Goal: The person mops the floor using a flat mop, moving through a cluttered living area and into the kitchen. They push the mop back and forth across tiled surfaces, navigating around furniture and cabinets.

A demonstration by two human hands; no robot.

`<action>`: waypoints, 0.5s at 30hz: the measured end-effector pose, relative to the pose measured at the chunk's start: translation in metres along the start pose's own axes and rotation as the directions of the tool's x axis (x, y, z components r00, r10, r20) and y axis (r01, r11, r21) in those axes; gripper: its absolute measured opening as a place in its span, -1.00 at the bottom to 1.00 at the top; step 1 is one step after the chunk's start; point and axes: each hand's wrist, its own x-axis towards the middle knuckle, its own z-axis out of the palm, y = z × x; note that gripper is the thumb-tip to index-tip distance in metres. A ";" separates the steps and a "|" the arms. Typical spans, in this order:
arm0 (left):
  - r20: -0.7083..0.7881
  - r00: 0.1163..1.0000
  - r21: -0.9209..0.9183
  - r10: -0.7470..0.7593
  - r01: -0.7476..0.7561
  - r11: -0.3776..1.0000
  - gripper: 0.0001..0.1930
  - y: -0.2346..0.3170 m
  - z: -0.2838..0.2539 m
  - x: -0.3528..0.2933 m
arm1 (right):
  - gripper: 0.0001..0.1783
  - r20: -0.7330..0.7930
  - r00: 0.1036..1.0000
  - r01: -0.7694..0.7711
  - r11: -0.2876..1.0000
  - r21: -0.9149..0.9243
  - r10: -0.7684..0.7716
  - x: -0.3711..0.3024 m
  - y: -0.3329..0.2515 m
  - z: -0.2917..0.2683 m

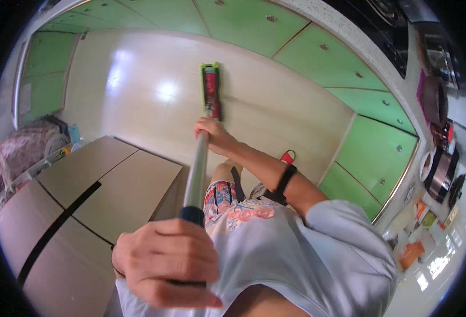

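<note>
A mop with a silver pole [195, 179] runs away from me down to the floor. Its narrow head [210, 84], red with a lime-green edge, lies on the pale tiles with its long side pointing away from me. Close to the camera, my left hand [169, 261] is closed round the dark grip at the pole's top end. Farther down, my right hand [214, 134] wraps round the pole, its arm stretched across in front of my body. A black band circles that arm near the elbow.
Green cabinets [328, 58] curve along the far and right sides beneath a counter with a black hob [373, 29] and pots [439, 169]. At left stands a glossy beige fridge [79, 201]. My foot in a red shoe [288, 157] is on the floor [148, 105].
</note>
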 end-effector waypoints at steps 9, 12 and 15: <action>0.035 0.999 -0.088 -0.014 0.018 0.996 -0.68 0.010 0.112 0.050 | -0.90 -0.036 0.989 -0.145 0.975 -0.171 0.141 -0.119 -0.073 -0.158; -0.033 0.996 -0.158 -0.082 0.076 0.984 -0.70 -0.024 0.179 0.081 | -0.89 -0.174 0.979 -0.142 0.963 -0.228 0.103 -0.177 -0.065 -0.231; 0.174 0.981 -0.169 -0.084 0.113 0.979 -0.71 -0.063 0.223 0.118 | -0.90 -0.328 0.933 -0.249 0.923 -0.295 0.146 -0.237 -0.050 -0.299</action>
